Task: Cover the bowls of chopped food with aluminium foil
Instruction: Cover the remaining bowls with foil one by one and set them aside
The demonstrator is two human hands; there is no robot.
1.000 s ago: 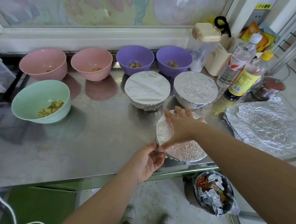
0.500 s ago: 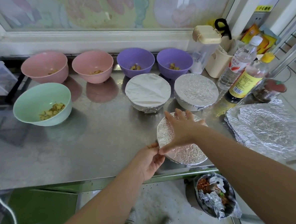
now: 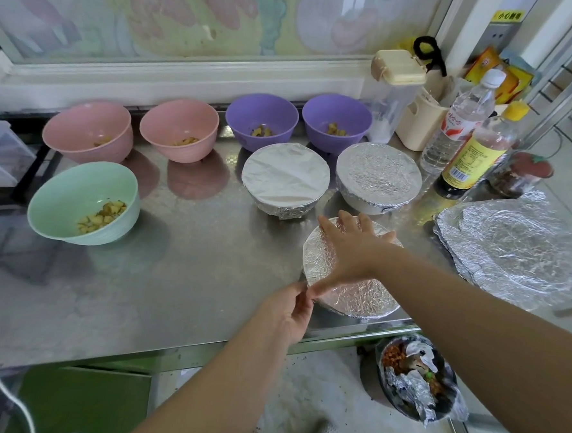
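A foil-covered bowl (image 3: 360,296) sits near the front edge of the steel counter (image 3: 190,277). My right hand (image 3: 353,250) lies flat on its foil top, fingers spread. My left hand (image 3: 289,312) touches the bowl's near-left rim, fingers pressing the foil at the side. Two more foil-covered bowls (image 3: 285,179) (image 3: 377,176) stand behind it. Uncovered bowls with chopped food: a green one (image 3: 83,202) at left, two pink ones (image 3: 87,130) (image 3: 179,129) and two purple ones (image 3: 262,121) (image 3: 335,122) along the back.
A stack of foil sheets (image 3: 517,250) lies on the counter at right. Bottles (image 3: 457,123) (image 3: 476,154), a lidded clear jug (image 3: 391,95), a beige holder and a jar stand at the back right. A bin with foil scraps (image 3: 418,381) sits on the floor below the counter edge.
My left hand has moved up against the bowl's near-left rim. My right hand stays flat on the foil top.
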